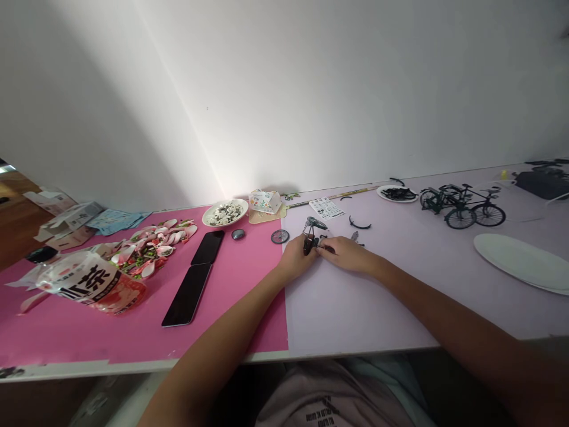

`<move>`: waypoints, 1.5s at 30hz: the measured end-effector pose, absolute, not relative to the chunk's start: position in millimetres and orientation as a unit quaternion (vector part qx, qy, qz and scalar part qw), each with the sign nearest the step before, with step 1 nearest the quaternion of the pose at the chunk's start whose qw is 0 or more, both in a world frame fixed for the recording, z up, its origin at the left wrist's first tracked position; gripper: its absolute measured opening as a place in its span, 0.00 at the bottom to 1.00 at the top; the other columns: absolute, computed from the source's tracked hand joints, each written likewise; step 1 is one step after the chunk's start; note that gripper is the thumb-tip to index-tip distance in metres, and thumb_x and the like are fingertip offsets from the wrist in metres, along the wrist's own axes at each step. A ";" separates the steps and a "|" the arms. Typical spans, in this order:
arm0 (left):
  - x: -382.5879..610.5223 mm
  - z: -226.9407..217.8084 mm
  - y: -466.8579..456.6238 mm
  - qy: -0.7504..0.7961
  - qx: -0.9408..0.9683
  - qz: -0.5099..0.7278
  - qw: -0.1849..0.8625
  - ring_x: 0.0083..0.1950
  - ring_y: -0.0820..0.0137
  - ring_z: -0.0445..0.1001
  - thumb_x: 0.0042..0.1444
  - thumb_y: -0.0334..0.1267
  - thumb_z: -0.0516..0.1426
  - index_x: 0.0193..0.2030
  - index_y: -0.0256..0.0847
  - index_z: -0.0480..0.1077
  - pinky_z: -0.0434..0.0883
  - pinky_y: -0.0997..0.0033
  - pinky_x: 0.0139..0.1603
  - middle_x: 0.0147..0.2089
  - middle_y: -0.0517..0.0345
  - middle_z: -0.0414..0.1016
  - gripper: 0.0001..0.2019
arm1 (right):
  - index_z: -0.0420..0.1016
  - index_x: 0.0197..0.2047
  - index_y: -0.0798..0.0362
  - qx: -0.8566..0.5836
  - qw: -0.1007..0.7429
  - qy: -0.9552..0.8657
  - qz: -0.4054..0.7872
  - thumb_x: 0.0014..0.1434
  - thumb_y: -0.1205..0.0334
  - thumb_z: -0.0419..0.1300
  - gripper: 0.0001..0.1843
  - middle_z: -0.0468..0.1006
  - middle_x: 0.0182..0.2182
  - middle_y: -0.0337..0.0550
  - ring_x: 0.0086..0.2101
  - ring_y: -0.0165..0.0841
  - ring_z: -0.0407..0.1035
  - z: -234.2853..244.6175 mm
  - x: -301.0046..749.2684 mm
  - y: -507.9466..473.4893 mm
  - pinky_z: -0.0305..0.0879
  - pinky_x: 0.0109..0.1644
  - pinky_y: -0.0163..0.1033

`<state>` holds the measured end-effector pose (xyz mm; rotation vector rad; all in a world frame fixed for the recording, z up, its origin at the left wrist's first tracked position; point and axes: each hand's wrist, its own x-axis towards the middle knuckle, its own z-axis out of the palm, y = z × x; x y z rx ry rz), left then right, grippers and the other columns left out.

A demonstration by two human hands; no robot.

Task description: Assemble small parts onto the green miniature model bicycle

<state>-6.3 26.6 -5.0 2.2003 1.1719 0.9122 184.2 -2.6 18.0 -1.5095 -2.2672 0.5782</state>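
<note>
My left hand (296, 258) is closed around a partly built model bicycle (316, 224), whose dark wheel and thin rods stick up above the fingers. Fingertips of my right hand (347, 254) pinch at the lower side of the same model, close against the left hand; a small dark part there is too small to name. A loose spoked wheel (280, 236) lies just left of the hands. Beyond them on the right is a curved black piece (359, 223), and a small grey part (354, 236) lies beside my right knuckles.
Finished model bicycles (462, 204) stand at right, near a white oval plate (524, 261) and a plate of black parts (399, 194). Leftward are a phone (186, 295), a bottle (93, 284), petal-like pieces (151, 249), a bowl (207, 219) and a printed sheet (326, 208) behind.
</note>
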 end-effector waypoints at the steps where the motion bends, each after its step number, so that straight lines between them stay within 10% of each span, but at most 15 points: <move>1: -6.3 -5.0 26.6 0.430 0.804 0.333 0.241 0.33 0.70 0.72 0.58 0.35 0.57 0.45 0.39 0.71 0.68 0.70 0.35 0.37 0.55 0.78 0.09 | 0.70 0.32 0.51 -0.533 0.177 -0.802 0.204 0.69 0.53 0.52 0.16 0.78 0.31 0.43 0.30 0.35 0.68 18.1 184.1 -2.8 0.57 0.33 0.37; 45: -6.3 -3.9 26.1 0.432 0.803 0.329 0.245 0.33 0.70 0.72 0.59 0.35 0.57 0.46 0.38 0.71 0.68 0.71 0.35 0.38 0.55 0.78 0.09 | 0.72 0.33 0.51 -0.537 0.172 -0.802 0.199 0.68 0.53 0.52 0.16 0.78 0.31 0.44 0.29 0.35 0.68 19.4 183.1 -3.2 0.56 0.32 0.38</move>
